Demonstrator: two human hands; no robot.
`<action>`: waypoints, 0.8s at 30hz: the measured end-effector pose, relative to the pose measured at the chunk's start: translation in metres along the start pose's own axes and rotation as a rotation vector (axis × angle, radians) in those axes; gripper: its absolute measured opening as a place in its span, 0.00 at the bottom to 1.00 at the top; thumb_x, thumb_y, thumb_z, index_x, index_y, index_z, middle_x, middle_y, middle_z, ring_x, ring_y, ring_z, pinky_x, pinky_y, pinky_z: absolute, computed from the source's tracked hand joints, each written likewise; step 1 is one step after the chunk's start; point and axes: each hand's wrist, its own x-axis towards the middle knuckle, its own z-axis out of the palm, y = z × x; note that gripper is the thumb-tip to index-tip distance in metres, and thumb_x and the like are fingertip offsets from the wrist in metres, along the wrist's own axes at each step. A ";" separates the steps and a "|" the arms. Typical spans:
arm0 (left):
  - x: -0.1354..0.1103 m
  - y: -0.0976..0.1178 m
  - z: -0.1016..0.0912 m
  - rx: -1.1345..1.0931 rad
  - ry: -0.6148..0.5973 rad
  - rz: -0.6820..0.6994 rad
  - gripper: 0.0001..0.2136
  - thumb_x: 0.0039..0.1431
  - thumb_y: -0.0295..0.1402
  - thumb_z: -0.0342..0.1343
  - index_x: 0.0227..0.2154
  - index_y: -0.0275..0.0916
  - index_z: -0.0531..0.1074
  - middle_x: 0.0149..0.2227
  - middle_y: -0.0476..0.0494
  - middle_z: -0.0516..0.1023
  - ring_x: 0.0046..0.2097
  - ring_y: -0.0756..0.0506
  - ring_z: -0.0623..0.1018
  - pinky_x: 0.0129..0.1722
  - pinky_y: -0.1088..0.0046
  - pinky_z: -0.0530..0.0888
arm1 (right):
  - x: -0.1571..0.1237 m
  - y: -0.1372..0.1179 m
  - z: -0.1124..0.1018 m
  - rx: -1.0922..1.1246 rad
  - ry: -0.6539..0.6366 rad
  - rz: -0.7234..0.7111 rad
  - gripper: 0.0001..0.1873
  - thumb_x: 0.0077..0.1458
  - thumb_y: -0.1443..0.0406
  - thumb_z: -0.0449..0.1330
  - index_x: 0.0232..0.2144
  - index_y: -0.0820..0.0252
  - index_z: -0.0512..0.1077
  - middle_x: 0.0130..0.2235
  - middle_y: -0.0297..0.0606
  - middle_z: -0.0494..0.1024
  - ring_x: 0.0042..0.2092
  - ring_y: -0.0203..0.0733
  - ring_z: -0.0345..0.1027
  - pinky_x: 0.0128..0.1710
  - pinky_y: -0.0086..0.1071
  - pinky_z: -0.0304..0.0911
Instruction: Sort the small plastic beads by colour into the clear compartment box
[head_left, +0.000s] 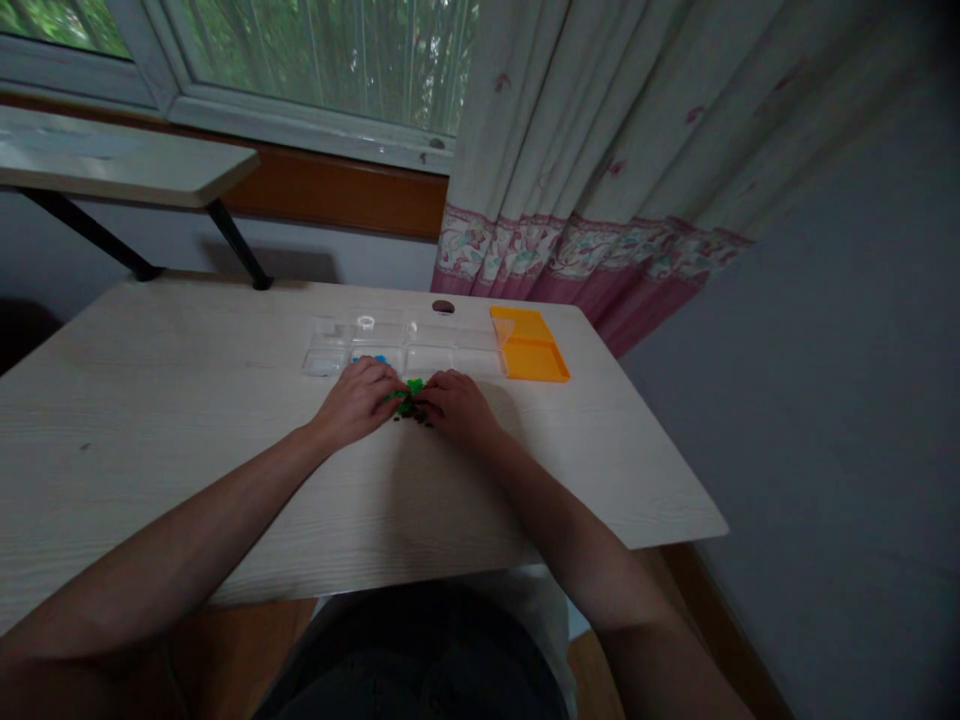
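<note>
My left hand (363, 402) and my right hand (459, 408) meet over the table, with curled fingers and fingertips close together. Between them lies a small cluster of bright green pieces (415, 385). Several tiny dark pieces (420, 419) are scattered just on the near side of the fingertips. Both hands look pinched at this pile, but what each one grips is too small to make out. Behind the hands sits a clear plastic compartment box (431, 360). Blue pieces (381, 359) show in one of its compartments, partly covered by my left hand.
An orange tray (534, 358) adjoins the clear box on its right. The pale wooden table (247, 440) has a round hole (443, 307) near its back edge. A raised shelf (172, 170) on black legs stands at the back left. Curtains (570, 240) hang behind; a wall is on the right.
</note>
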 end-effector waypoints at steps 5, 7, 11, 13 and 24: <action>0.000 0.000 0.002 0.023 -0.020 -0.003 0.11 0.65 0.37 0.54 0.45 0.41 0.78 0.44 0.41 0.76 0.48 0.40 0.70 0.50 0.59 0.69 | 0.000 0.003 0.003 0.004 0.014 0.004 0.07 0.60 0.65 0.62 0.40 0.55 0.80 0.41 0.39 0.77 0.44 0.43 0.65 0.46 0.35 0.57; 0.000 0.000 0.002 0.018 -0.027 0.005 0.11 0.65 0.37 0.54 0.44 0.42 0.78 0.43 0.41 0.76 0.47 0.40 0.71 0.50 0.59 0.69 | -0.001 0.003 0.003 0.008 0.018 0.009 0.07 0.61 0.65 0.62 0.40 0.55 0.80 0.41 0.39 0.77 0.44 0.43 0.65 0.46 0.35 0.57; 0.000 0.001 0.003 0.018 -0.037 0.012 0.12 0.66 0.37 0.53 0.44 0.42 0.79 0.44 0.41 0.77 0.48 0.40 0.71 0.51 0.58 0.68 | 0.000 0.002 0.003 0.009 0.008 0.022 0.07 0.62 0.65 0.61 0.39 0.56 0.79 0.41 0.41 0.77 0.44 0.42 0.65 0.46 0.35 0.57; 0.000 0.001 0.002 0.011 -0.041 0.009 0.12 0.66 0.38 0.53 0.44 0.41 0.79 0.44 0.40 0.77 0.48 0.40 0.71 0.51 0.58 0.68 | 0.001 0.002 0.003 0.009 0.001 0.033 0.08 0.62 0.64 0.60 0.39 0.57 0.79 0.41 0.41 0.77 0.44 0.42 0.65 0.47 0.35 0.57; 0.000 0.001 0.001 -0.028 -0.073 0.021 0.12 0.65 0.40 0.54 0.45 0.43 0.79 0.43 0.41 0.77 0.49 0.40 0.71 0.51 0.58 0.67 | 0.003 0.002 0.007 0.157 0.099 0.105 0.06 0.62 0.66 0.60 0.37 0.61 0.77 0.38 0.40 0.76 0.43 0.42 0.66 0.47 0.35 0.59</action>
